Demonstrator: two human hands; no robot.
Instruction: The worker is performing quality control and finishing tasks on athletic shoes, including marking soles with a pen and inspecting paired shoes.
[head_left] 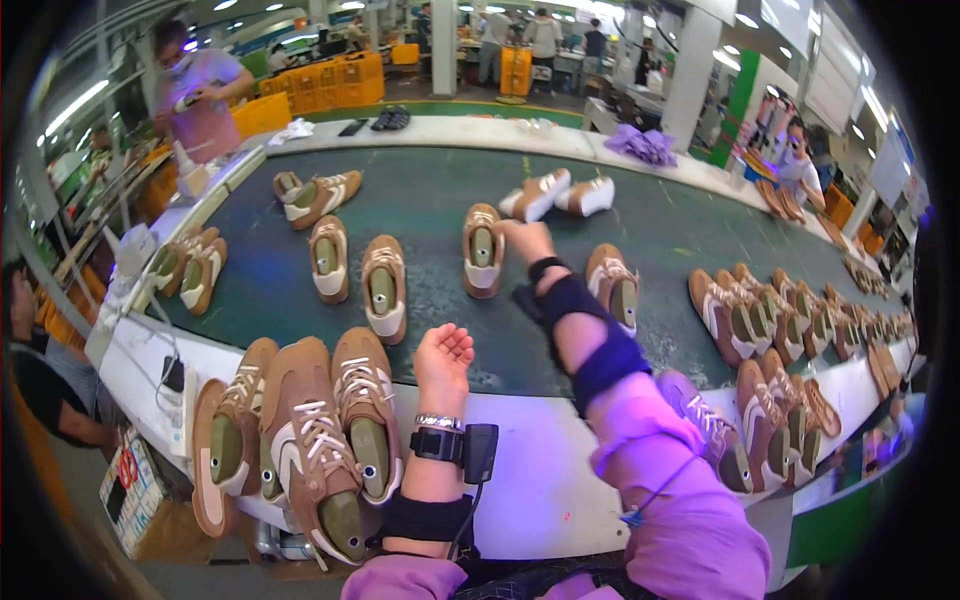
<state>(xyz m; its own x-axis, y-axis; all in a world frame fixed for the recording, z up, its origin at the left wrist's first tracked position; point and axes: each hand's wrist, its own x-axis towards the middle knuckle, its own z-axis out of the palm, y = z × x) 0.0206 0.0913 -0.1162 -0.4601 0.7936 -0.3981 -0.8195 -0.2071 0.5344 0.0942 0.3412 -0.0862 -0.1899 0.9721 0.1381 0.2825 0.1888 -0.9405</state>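
Nearest, along a white table edge (540,490), a person's left hand (443,358) is raised with the palm turned up, fingers loosely curled and nothing in it. To its left stand a group of brown shoes (318,425) with white laces, green forms filling their heels, and a loose sole (206,480) upright beside them. To the right, past the sleeve, is another group of laced shoes (765,425).

Beyond the edge lies a dark green belt (430,185). The right hand (528,243) reaches out over it to a single brown shoe (483,252) in the middle, which sits upright, heel toward the person. The fingertips meet its right side in this view; whether they pinch it or only rest there, I cannot tell. Two single shoes (384,290) stand to its left, and another shoe (607,272) stands just right of the forearm. A long row of shoes (730,310) runs off to the right.

Farther back, two shoes (548,193) lie tipped, pale soles showing.

As a judgement, lacing looks done on the shoes near enough to read, while the forms visible inside them have yet to come out. The reached-for shoe remains on the belt, apart from the grouped ones.

At the far side are purple cloth (640,147) and a co-worker (200,100).
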